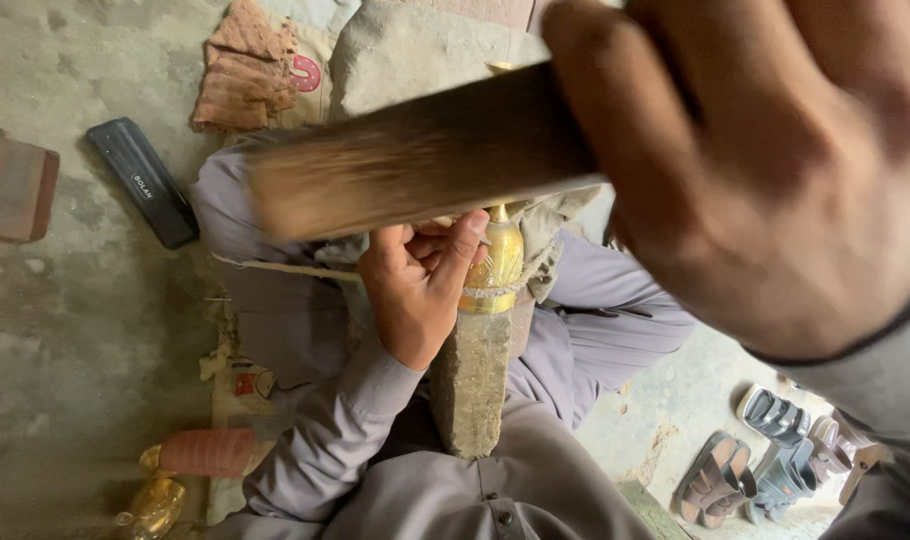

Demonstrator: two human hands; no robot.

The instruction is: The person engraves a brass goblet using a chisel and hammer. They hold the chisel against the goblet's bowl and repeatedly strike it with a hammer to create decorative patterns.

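The right hand point(775, 170), fisted around a raised wooden mallet point(415, 165), hangs above the golden brass vessel point(495, 262) that the left hand point(420, 285) grips on a worn stake point(472, 375), so a misjudged blow could strike those fingers or dent the metal.

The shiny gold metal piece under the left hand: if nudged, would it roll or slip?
The gold metal piece looks rounded and polished, so probably slippery and apt to roll. It rests on a narrow stake, and the left hand grips it, which likely steadies it.
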